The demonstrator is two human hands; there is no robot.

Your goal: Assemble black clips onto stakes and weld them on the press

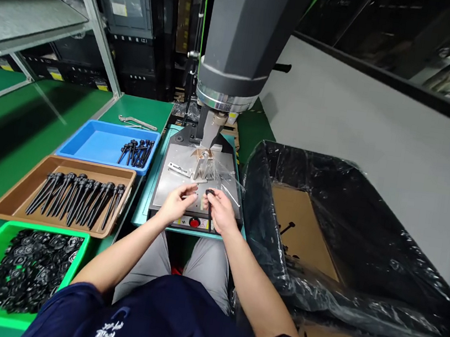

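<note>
My right hand (220, 210) is closed round a long black plastic pin (209, 208), its round head up near my fingertips. My left hand (177, 202) is beside it, fingers pinched towards the pin's head; what they hold is too small to make out. Both hands hover over the front of the grey metal base plate (173, 181) of a press machine. Further back on the plate a small fixture (202, 161) stands under the machine's horn (213, 128). A red button (194, 222) sits just below my hands.
To the left lie a blue tray (98, 142) with a few black pins, a brown tray (20, 193) with several pins, and a green tray (69, 266) of small black round parts. On the right stands a cardboard box lined with black plastic (348, 247). The grey machine column (244, 32) rises ahead.
</note>
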